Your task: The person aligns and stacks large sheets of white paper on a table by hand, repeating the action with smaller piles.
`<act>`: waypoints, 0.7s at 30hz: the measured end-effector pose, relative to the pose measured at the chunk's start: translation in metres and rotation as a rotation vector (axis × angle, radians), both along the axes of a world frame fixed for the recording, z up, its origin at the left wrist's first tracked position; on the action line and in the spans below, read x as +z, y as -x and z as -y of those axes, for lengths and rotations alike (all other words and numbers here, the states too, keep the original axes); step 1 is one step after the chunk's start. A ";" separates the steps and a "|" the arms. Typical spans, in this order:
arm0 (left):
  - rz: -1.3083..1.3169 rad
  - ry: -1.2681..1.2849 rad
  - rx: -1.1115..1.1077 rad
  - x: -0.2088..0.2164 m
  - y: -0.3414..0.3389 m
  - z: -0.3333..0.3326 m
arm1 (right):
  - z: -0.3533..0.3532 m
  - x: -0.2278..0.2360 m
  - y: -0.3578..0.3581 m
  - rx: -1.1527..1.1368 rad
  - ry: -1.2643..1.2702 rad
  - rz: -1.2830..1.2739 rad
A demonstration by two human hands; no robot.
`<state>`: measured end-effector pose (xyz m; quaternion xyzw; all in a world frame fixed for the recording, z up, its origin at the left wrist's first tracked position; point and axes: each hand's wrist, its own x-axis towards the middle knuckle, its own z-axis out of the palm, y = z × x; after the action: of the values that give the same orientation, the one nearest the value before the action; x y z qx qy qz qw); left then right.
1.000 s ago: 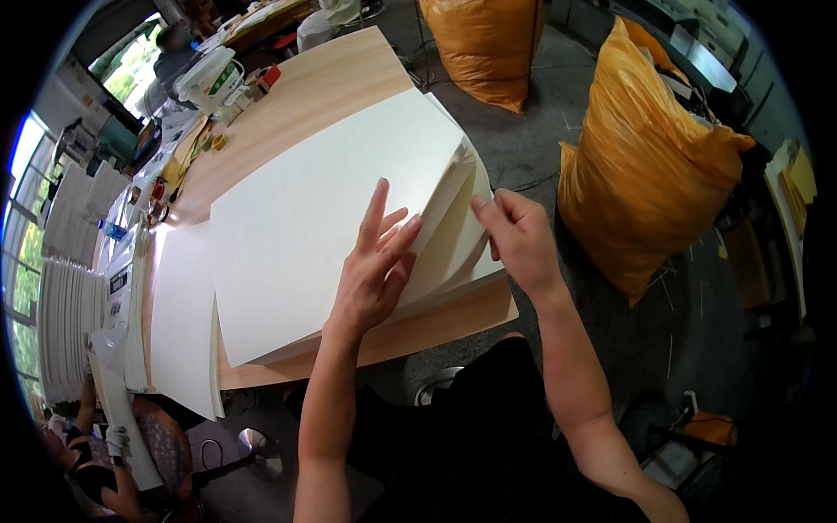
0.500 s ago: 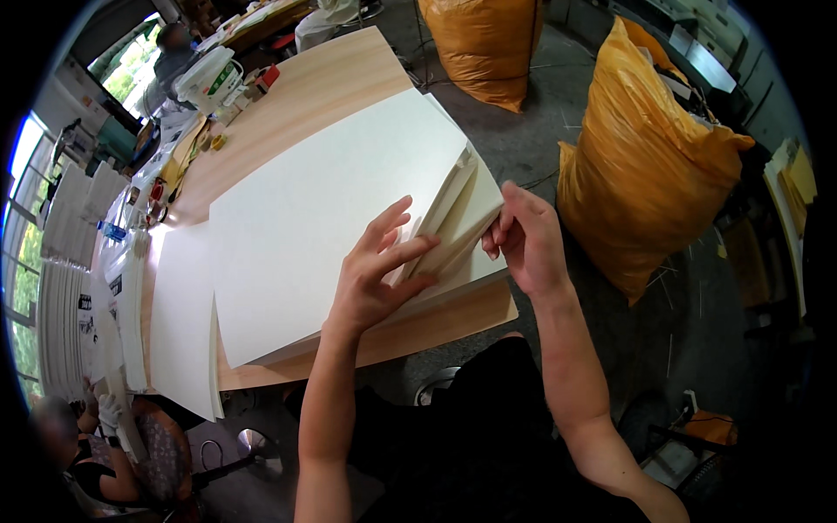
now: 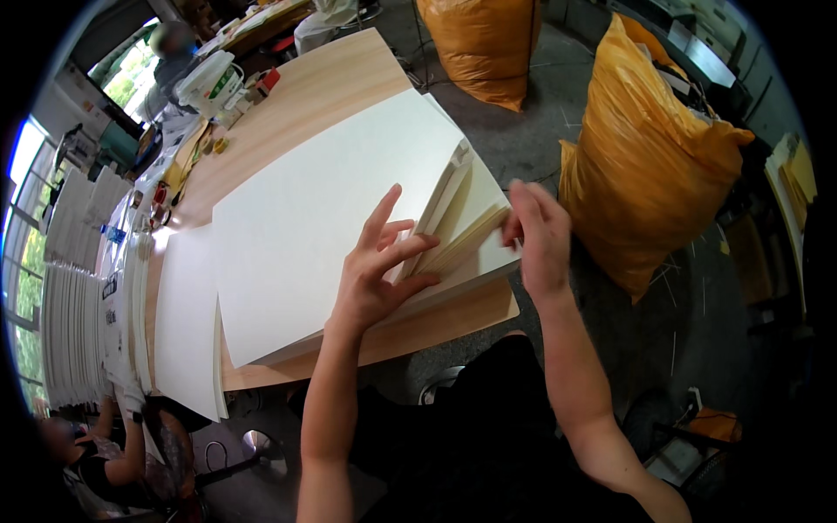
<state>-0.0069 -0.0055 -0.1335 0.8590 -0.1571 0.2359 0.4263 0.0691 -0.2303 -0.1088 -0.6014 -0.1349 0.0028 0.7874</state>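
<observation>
On the wooden table lies a stack of large white sheets (image 3: 323, 200). Several narrow cream and white strips (image 3: 462, 237) run slantwise across its right end, partly beneath my left hand. My left hand (image 3: 377, 261) has its fingers spread, with the index finger and thumb touching the near ends of the strips. At the right corner of the stack, beside the strips' far ends, is my right hand (image 3: 542, 235). Its fingers are bent and blurred, and whether they hold anything cannot be made out.
A smaller white sheet pile (image 3: 187, 318) lies at the table's left. Full orange sacks (image 3: 649, 174) stand on the floor to the right. A white bucket (image 3: 209, 83) sits at the far left. Tall white stacks (image 3: 74, 331) and a seated person (image 3: 113, 462) are at left.
My right hand has shifted slightly right, off the strips' far ends. The cream flap there now looks narrower, baring more white below. My left hand has barely moved.
</observation>
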 end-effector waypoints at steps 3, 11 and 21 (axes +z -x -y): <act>-0.010 0.006 -0.015 -0.001 0.003 -0.003 | 0.015 -0.029 0.011 -0.397 0.345 0.531; 0.122 -0.573 -0.059 0.005 0.008 0.006 | 0.008 -0.044 0.032 0.292 0.887 0.564; 0.037 -0.571 0.052 0.004 -0.010 0.008 | 0.011 -0.046 0.030 0.139 0.665 0.498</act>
<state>0.0034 -0.0135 -0.1293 0.9436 -0.2029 0.2086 0.1582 0.0390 -0.2416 -0.1546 -0.7947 -0.3531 -0.0461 0.4916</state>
